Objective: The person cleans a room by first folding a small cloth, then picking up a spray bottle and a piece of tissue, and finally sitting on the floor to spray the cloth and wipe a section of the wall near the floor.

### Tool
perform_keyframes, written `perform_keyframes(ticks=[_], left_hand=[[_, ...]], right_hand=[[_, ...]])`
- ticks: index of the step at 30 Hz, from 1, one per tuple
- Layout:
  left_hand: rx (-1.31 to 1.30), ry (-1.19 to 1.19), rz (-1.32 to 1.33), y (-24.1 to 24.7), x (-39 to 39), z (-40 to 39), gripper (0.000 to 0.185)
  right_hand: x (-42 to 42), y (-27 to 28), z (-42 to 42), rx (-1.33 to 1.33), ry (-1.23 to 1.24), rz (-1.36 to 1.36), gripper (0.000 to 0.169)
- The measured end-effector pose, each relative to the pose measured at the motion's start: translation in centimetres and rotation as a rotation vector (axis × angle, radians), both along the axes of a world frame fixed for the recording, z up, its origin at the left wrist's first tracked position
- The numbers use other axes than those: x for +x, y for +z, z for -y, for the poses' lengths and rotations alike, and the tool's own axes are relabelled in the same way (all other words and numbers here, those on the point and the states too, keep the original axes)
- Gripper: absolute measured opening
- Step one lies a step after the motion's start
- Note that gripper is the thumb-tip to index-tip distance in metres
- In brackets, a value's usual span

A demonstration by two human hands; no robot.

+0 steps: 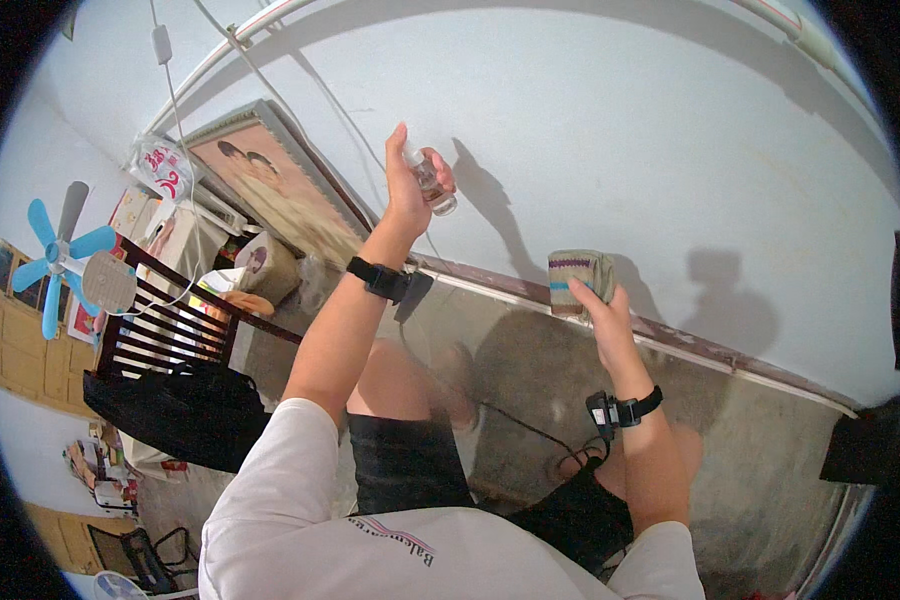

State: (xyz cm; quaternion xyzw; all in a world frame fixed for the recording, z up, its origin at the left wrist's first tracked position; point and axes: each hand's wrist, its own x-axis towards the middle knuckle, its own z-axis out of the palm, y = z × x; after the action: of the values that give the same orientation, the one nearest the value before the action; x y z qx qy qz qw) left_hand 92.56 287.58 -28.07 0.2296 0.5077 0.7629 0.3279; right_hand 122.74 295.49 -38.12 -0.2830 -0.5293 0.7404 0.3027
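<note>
Raised before the pale wall (645,135), my left hand (407,184) grips a small clear spray bottle (436,193). The thumb is up beside the bottle's white top, and the fingers wrap around its body. Clear liquid seems to be inside, though the level is hard to tell. Lower and to the right, my right hand (607,315) holds a folded striped cloth (570,277), grey-beige with purple, blue and brown bands. My thumb presses on its near face; the fingers behind it are hidden. Bottle and cloth are well apart.
A large framed picture (285,180) leans on the wall at left. Nearby stand a dark wooden slatted chair (172,330) with a black bag (180,412) and a blue-bladed fan (58,255). A white cable (187,142) hangs down. Black objects (862,446) edge the right side.
</note>
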Motion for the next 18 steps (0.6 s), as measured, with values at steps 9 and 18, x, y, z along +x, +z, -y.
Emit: perform_keyframes(ticks=[9,18], left_hand=[[-0.017,0.066,0.095,-3.4,-1.3,0.9,0.07],[-0.058,0.248,0.21,-7.1,-4.8,2.0,0.069]], right_hand=[[0.5,-0.5,-0.4,-0.036,-0.098,0.089,0.052],[0.3,-1.8,-0.6,0.028,-0.102,-0.006,0.039]])
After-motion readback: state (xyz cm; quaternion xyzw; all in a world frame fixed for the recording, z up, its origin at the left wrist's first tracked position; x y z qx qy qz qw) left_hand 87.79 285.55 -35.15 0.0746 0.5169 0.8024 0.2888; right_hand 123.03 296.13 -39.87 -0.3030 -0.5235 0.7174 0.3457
